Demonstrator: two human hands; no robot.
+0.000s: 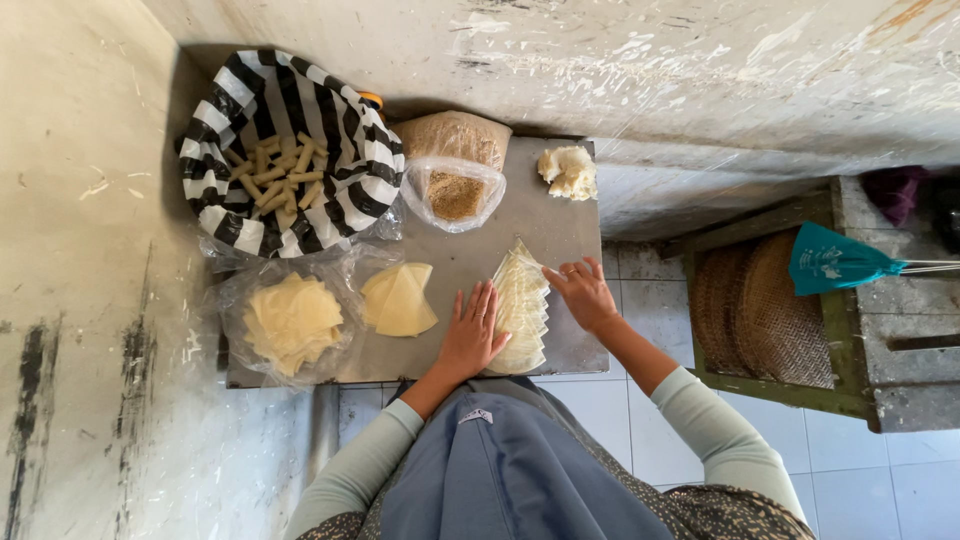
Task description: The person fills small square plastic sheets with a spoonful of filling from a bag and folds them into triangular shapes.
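Striped bag [350, 170] of rolled sticks [280, 175] at bench [470, 255] far-left corner; clear bag [455, 190] of crumbs beside. Both hands open: left hand [470, 335] flat, right hand [583, 292] fingertips on wrapper stack [520, 305] near front-right edge. Tiled floor [850, 460].

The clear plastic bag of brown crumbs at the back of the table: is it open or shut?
Open. The clear plastic bag has its mouth rolled down into a wide rim, leaving the brown crumbs uncovered from above.

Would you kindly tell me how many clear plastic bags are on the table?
2: one holding brown crumbs by the wall, one holding pale wrappers at the table's left front. Others may be hidden.
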